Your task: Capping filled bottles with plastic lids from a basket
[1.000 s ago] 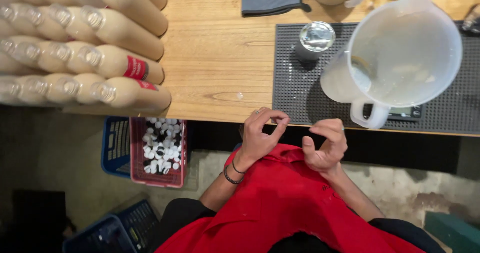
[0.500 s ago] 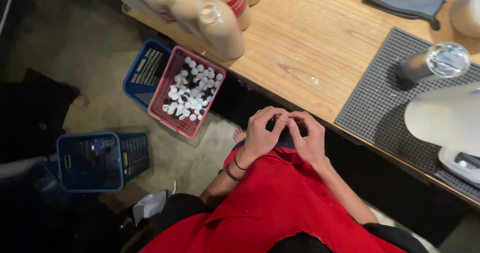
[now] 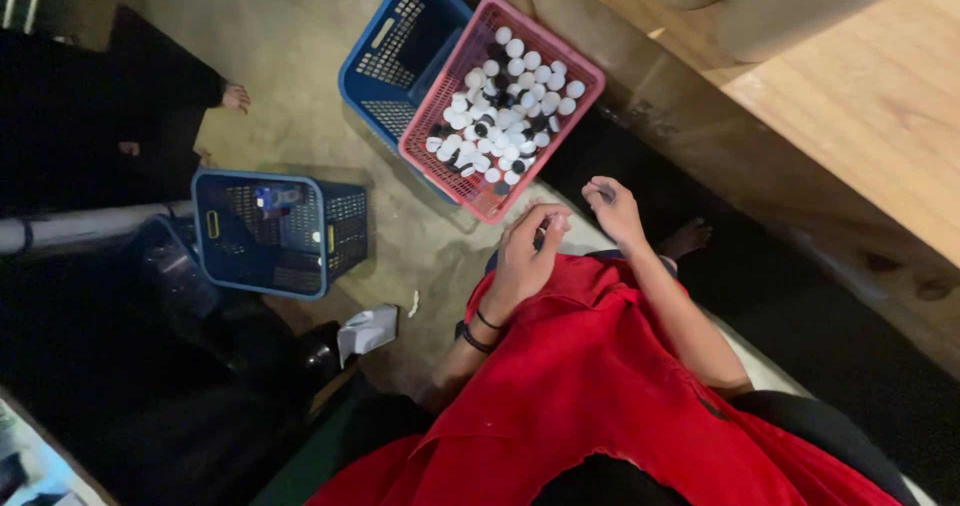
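concrete floor (image 3: 300, 26) open between pink basket (image 3: 585, 71) rim and both hands (image 3: 525, 256) (image 3: 612, 211)

A pink basket (image 3: 583, 74) of white and black caps (image 3: 505, 116) is seen on the floor, with 2 hands, left (image 3: 527, 254) and right (image 3: 613, 212), held just below it over a red apron (image 3: 600, 386).

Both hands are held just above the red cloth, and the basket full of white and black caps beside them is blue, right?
Not quite. In the head view the basket holding the caps is the pink basket; the blue basket sits behind it. The left hand and right hand are above the red cloth.
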